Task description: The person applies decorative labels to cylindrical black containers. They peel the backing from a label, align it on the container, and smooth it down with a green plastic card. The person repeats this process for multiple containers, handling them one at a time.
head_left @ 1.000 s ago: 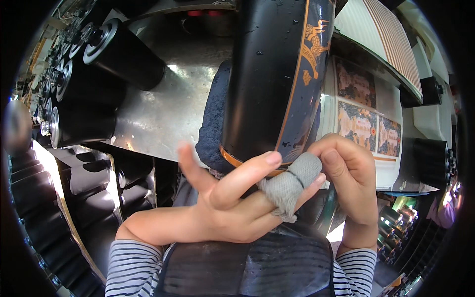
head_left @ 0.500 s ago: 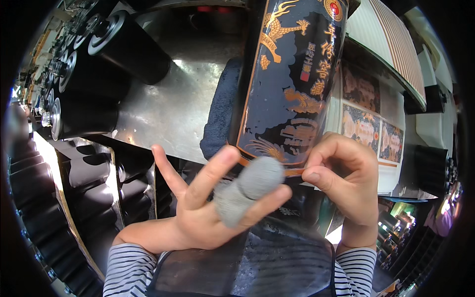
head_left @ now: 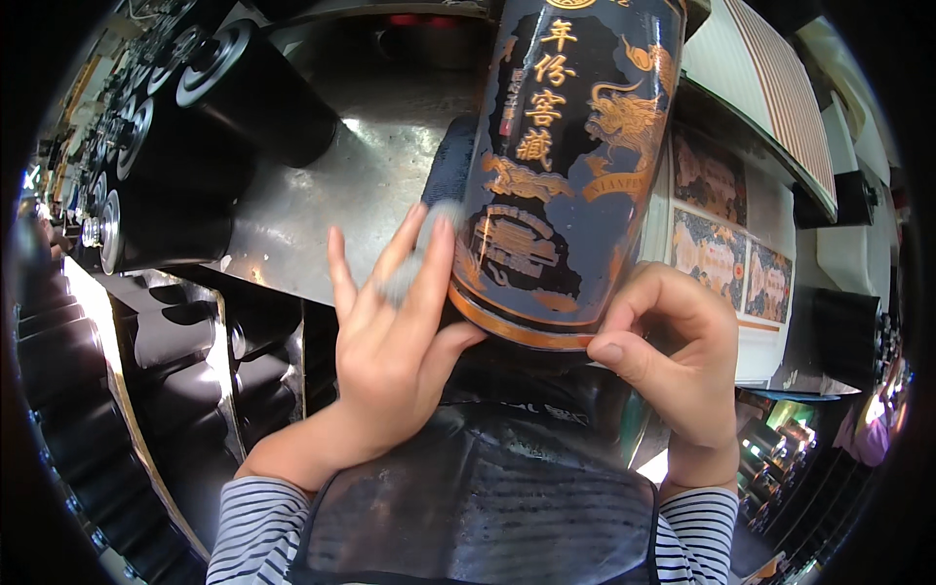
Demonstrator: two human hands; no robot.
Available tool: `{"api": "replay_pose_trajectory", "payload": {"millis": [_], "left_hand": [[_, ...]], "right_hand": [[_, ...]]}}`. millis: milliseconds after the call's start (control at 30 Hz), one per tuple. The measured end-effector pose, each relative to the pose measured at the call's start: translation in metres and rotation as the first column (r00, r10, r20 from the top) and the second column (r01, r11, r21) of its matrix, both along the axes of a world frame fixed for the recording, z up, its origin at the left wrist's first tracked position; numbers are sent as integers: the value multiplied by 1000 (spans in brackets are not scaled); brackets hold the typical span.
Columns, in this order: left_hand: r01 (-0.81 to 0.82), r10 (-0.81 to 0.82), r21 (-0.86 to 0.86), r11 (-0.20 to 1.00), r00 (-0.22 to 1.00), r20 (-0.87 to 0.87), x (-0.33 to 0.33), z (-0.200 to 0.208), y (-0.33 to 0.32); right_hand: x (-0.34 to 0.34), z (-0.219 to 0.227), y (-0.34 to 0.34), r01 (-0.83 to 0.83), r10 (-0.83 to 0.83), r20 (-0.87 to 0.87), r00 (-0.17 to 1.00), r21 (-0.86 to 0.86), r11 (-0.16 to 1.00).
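Note:
A large black bottle (head_left: 575,234), covered in gold and orange printed decoration, lies with its orange-banded base towards me. My right hand (head_left: 673,356) is closed at that base, thumb and bent index finger pinching its lower right edge. On the left side of the bottle, my left hand (head_left: 400,346) has its fingers stretched and spread, with the fingertips at the bottle's side and the thumb near the base. A blurred grey, finger-shaped covering (head_left: 400,279) shows among its fingers; whether it is worn or held, I cannot make out. A dark blue cloth (head_left: 450,161) lies beside the bottle.
Plain black bottles (head_left: 258,93) stand at the left of a metal table (head_left: 361,210). Printed decal sheets (head_left: 707,239) lie at the right, below a striped stack (head_left: 770,88). Divided racks of black bottles (head_left: 180,361) fill the lower left. A dark apron (head_left: 478,507) covers my front.
The bottle has rolled, its printed characters shifting left and a gold dragon appearing on the right. My left hand has moved from over the base to the bottle's left side. The right hand stays.

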State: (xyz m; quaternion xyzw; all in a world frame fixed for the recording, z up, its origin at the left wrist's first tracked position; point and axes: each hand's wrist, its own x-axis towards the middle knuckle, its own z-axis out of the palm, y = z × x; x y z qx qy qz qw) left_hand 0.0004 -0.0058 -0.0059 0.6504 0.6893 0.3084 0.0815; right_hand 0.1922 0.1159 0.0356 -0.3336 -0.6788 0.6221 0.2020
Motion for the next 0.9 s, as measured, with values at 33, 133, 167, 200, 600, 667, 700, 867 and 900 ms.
{"api": "replay_pose_trajectory", "payload": {"millis": [33, 133, 167, 200, 600, 667, 700, 867, 900], "left_hand": [[-12, 13, 45, 999, 1000, -9, 2, -3, -9], [75, -56, 91, 993, 979, -195, 15, 7, -26], [146, -119, 52, 988, 929, -350, 16, 12, -24], [181, -146, 48, 982, 902, -406, 18, 14, -23], [12, -12, 124, 992, 1000, -1, 2, 6, 23], [13, -12, 47, 999, 1000, -29, 0, 3, 8], [14, -12, 36, 999, 999, -33, -1, 0, -3], [149, -123, 39, 988, 917, -379, 17, 3, -32], [174, -149, 9, 985, 865, -479, 20, 4, -30]], "right_hand": [[-1, -1, 0, -9, 9, -1, 1000, 28, 1000], [1, -3, 1, -22, 23, -12, 1000, 34, 999], [2, -2, 0, -1, 1, -2, 1000, -15, 1000], [4, -1, -1, 21, -21, 9, 1000, -63, 998], [2, -2, -2, 10, -10, 13, 1000, 29, 1000], [-1, 1, 1, -30, 29, 11, 1000, 79, 996], [-2, 0, 2, -34, 33, 16, 999, 81, 996], [1, 0, 2, -19, 19, 4, 1000, 42, 999], [1, 2, 1, 9, -9, 14, 1000, -4, 1000]]}}
